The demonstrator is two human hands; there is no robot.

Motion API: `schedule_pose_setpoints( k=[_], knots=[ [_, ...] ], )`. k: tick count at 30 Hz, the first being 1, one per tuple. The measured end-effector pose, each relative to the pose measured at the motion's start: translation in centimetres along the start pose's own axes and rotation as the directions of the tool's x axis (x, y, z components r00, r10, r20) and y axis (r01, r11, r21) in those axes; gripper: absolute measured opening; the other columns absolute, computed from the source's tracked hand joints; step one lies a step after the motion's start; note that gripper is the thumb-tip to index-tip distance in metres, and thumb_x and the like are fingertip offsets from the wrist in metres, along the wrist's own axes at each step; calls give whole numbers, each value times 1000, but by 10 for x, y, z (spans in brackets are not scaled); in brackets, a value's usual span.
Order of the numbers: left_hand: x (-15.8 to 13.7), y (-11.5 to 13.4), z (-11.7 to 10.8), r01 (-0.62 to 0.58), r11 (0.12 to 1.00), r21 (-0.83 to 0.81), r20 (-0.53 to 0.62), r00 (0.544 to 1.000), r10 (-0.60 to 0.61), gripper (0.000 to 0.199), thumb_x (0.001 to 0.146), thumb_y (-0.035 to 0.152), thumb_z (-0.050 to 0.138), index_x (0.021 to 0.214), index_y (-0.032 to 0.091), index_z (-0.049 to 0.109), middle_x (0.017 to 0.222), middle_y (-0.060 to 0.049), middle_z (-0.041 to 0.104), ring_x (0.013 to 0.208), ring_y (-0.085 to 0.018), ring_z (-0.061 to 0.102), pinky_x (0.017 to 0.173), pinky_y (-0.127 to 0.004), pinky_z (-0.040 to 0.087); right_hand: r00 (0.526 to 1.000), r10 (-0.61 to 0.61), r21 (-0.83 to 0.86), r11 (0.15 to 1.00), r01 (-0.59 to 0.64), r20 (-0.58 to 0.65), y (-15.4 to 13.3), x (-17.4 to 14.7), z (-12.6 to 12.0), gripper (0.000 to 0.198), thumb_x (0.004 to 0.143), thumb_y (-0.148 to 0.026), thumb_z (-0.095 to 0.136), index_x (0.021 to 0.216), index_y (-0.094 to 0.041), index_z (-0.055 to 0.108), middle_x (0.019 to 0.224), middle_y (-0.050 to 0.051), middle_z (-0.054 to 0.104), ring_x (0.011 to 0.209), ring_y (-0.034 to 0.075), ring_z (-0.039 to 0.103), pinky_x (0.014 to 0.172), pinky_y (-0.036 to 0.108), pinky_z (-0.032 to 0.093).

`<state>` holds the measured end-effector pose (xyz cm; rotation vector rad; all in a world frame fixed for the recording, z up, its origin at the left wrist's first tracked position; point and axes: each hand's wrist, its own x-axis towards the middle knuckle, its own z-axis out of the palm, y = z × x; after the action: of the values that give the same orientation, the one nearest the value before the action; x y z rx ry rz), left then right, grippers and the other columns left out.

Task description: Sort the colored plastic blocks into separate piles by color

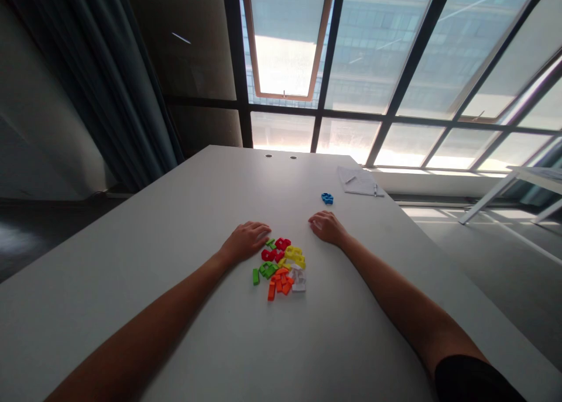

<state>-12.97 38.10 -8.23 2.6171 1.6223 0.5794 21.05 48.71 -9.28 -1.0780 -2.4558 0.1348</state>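
On the white table [197, 209], a pile of small plastic blocks lies between my forearms. It holds red blocks [282, 244], yellow blocks [294, 253], green blocks [268, 269], orange blocks [281, 281] and white blocks [299, 279]. My left hand [247, 240] rests palm down at the pile's upper left, fingers stretched out, its fingertips close to a green block. Resting on the table to the right of the pile, my right hand [328, 227] has its fingers loosely bent and holds nothing visible. Just beyond it sits a cluster of blue blocks [327, 198], apart from the other colours.
Paper sheets [357, 181] with a pen [350, 179] on them lie near the table's far right edge. Two round holes [281, 157] mark the far end. Windows stand beyond, a dark curtain [105, 86] hangs at left, and another white table [538, 177] is at right.
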Motion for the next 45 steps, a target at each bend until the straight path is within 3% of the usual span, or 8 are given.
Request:
schedule_pose_setpoints(
  k=[3, 10, 16, 20, 24, 30, 35, 45],
  knots=[
    [0, -1, 0, -7, 1000, -2, 3, 1000, 7, 35, 104, 44, 49, 125, 28, 72, 137, -6, 72, 124, -26, 65, 108, -44, 51, 988, -115, 207, 974, 92, 100, -26, 1, 3, 19, 96, -40, 69, 103, -26, 79, 117, 8, 76, 119, 26, 64, 113, 44, 39],
    [0, -3, 0, -25, 1000, -15, -3, 1000, 25, 38, 103, 45, 48, 126, 28, 73, 135, -7, 73, 123, -25, 66, 111, -45, 51, 928, -143, 360, 933, 11, 343, -37, 8, -6, 42, 82, -55, 85, 119, -35, 79, 141, 3, 68, 151, 32, 41, 127, 52, 21],
    [0, -3, 0, -21, 1000, -21, 1, 1000, 21, 38, 104, 47, 47, 126, 28, 73, 136, -6, 72, 123, -26, 66, 110, -45, 51, 990, 27, 373, 925, -78, 141, -35, 9, 11, 19, 91, -35, 73, 108, -26, 78, 115, 5, 77, 116, 25, 68, 109, 42, 46],
    [0, -3, 0, -27, 999, -21, 8, 1000, 27, 38, 105, 46, 47, 126, 27, 73, 137, -7, 72, 124, -26, 65, 111, -46, 50, 966, 225, 303, 936, -178, -128, -37, 9, 23, 16, 94, -22, 62, 103, -21, 75, 106, 8, 77, 98, 22, 71, 92, 36, 53],
    [0, -3, 0, -24, 1000, -16, 11, 1000, 24, 39, 105, 46, 47, 127, 28, 73, 137, -7, 72, 124, -26, 66, 111, -46, 50, 957, 153, 166, 980, -113, -249, -41, 6, 20, 14, 96, -20, 59, 97, -21, 73, 104, 9, 75, 101, 24, 68, 97, 38, 50],
    [0, -2, -1, -26, 1000, -9, 14, 1000, 26, 39, 105, 46, 47, 127, 27, 72, 138, -7, 71, 125, -26, 66, 110, -46, 51, 996, 12, -38, 999, -16, -94, -51, 3, 11, 23, 97, -15, 55, 105, -22, 75, 114, 10, 75, 108, 27, 64, 101, 43, 45],
    [0, -1, -1, -17, 1000, -18, 6, 1000, 17, 39, 105, 46, 46, 127, 27, 73, 137, -8, 72, 123, -27, 66, 110, -47, 51, 997, 76, -117, 990, -75, 4, -56, 3, 8, 43, 100, -23, 54, 142, -21, 62, 143, 13, 66, 126, 31, 57, 108, 47, 41],
    [1, -1, 1, 0, 1000, -12, 9, 1000, 0, 36, 102, 44, 50, 125, 28, 73, 137, -7, 72, 123, -27, 66, 109, -46, 52, 982, 185, -276, 946, -170, 31, -45, 31, 11, 51, 105, -41, 47, 150, -17, 56, 153, 17, 56, 135, 33, 50, 114, 47, 36]
  ],
)
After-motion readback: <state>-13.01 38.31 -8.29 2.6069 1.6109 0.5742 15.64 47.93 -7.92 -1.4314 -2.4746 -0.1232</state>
